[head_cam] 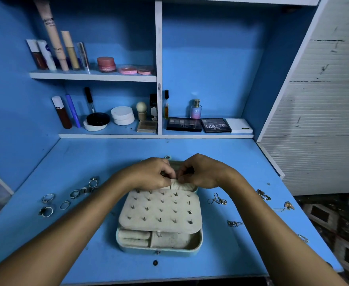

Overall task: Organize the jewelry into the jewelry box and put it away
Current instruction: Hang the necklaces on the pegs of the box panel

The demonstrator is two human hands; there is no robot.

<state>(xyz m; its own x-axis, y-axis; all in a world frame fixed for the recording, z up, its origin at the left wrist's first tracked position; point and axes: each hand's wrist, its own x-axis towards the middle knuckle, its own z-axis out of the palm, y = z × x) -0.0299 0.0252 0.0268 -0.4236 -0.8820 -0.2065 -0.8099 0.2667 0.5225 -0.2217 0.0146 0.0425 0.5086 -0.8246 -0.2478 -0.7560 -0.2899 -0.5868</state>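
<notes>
So you had the blue desk (87,162) in front of you, shelves (93,76) of makeup behind it, and the box (159,247) sat open dead centre, near your edge. The earring panel (161,211) was folded down over the tray, studs poking up through most of its holes, with the ring rolls (134,238) showing underneath at the front left.

Both your hands were up at the far end of the box, fingertips almost touching each other. Your left hand (148,175) and right hand (202,172) each had the fingers curled in, pinching at something small where the panel meets the lid pocket. What it was, I honestly couldn't tell, too tiny and hidden by your fingers.

Everything else was still loose. Rings (66,198) scattered on the left, well apart from the box. Chains (217,200) just beside it on the right, and more chains (263,195) strung out toward the right edge.

Stuff I'd worry about: those far chains were close to the drop-off, so a sleeve or forearm sweep could send them onto the floor. Your left forearm was also passing right by the rings. And whatever you were pinching, if it slipped it'd likely vanish into the pocket or bounce off the panel pins.
</notes>
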